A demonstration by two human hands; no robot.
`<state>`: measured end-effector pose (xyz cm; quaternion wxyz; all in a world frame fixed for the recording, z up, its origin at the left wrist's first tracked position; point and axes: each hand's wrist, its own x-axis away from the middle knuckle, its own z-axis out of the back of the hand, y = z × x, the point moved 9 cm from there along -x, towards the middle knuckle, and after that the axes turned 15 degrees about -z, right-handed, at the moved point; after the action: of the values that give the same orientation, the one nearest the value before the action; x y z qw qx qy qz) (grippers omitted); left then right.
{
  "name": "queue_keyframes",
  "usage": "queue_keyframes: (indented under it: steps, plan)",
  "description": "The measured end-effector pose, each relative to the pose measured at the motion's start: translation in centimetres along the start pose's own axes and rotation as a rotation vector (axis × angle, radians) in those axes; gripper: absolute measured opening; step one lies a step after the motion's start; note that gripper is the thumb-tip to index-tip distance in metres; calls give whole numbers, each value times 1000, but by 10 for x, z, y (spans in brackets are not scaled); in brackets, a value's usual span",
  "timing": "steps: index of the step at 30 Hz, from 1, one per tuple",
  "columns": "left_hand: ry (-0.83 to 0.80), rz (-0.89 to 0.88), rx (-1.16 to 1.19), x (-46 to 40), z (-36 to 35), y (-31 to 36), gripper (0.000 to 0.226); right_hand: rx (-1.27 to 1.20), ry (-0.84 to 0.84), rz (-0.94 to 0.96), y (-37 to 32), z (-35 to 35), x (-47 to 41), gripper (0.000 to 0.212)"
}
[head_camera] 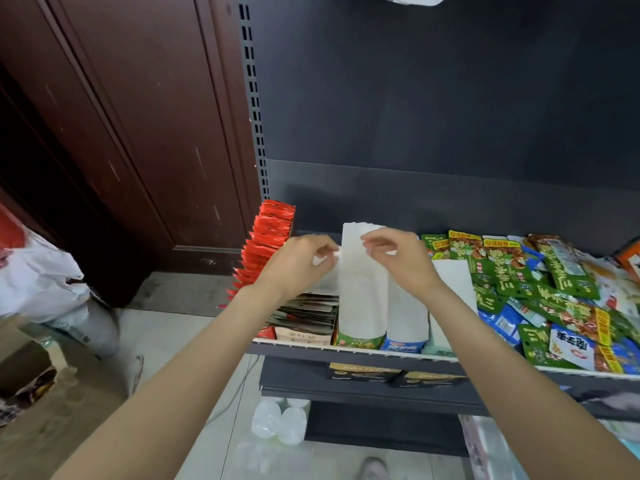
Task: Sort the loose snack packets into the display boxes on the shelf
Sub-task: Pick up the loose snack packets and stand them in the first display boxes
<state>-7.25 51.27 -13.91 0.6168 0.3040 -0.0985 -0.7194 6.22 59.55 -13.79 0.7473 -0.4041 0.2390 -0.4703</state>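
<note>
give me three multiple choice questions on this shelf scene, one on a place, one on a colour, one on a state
1. Where does the loose pile of packets lie?
A. on the shelf, right of the white boxes
B. on the floor
C. left of the red packets

2. What colour are the packets standing in a row at the shelf's left end?
A. blue
B. red
C. yellow

3. What are the two hands doing?
A. hanging idle
B. lifting a bottle
C. holding the flap of the tall white box

Key: 1 A, the green and blue packets are heaped at the right of the shelf. 2 B, the row is bright red. 3 C, the left hand and right hand pinch the box's top flap with curled fingers.
</note>
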Motion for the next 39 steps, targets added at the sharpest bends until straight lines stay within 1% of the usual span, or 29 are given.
queue_keyframes:
  steps: [2,4,6,8,11,13,17,19,20,22,26,27,29,32,35,37,39]
  plan:
    - [30,-20,-32,-22,-11,13,24,5,97,-29,19,32,-12,19]
    - [15,-44,-108,-45,-25,26,32,39,153,-122,49,60,-30,20]
    - [-33,-85,-205,-68,-43,36,42,129,157,-213,80,78,-51,22]
    - [-120,-97,-298,-85,-65,33,53,283,121,-282,106,84,-72,26]
    - [-237,-80,-475,-92,-90,15,65,496,-14,-301,129,72,-102,38]
    - [-249,-89,-547,-89,-98,7,67,594,-133,-270,138,53,-121,46]
    - [-229,-108,-567,-89,-102,3,68,728,-393,-229,151,12,-141,56]
    - [-221,-96,-555,-91,-102,0,68,746,-506,-240,155,-3,-144,52]
    - [-220,-91,-548,-91,-103,-1,68,760,-524,-241,156,-7,-145,51]
    - [-219,-79,-531,-90,-104,-1,68,819,-504,-227,159,-9,-149,50]
    - [-207,-80,-518,-91,-102,1,68,965,-415,-112,157,-11,-160,47]
    - [-203,-83,-509,-91,-100,2,68,988,-389,-106,159,-9,-165,51]
    - [-185,-79,-486,-91,-96,2,68,1013,-352,-155,166,-3,-170,63]
    - [-121,-34,-459,-89,-86,0,69,1100,-321,-207,179,4,-172,73]
    - [-79,-18,-427,-88,-83,-1,69,1134,-248,-162,175,5,-173,80]
    - [-76,-23,-411,-88,-84,-1,68,1115,-177,-115,162,11,-172,70]
    - [-49,-18,-391,-87,-82,-2,67,1009,-155,-114,148,21,-167,45]
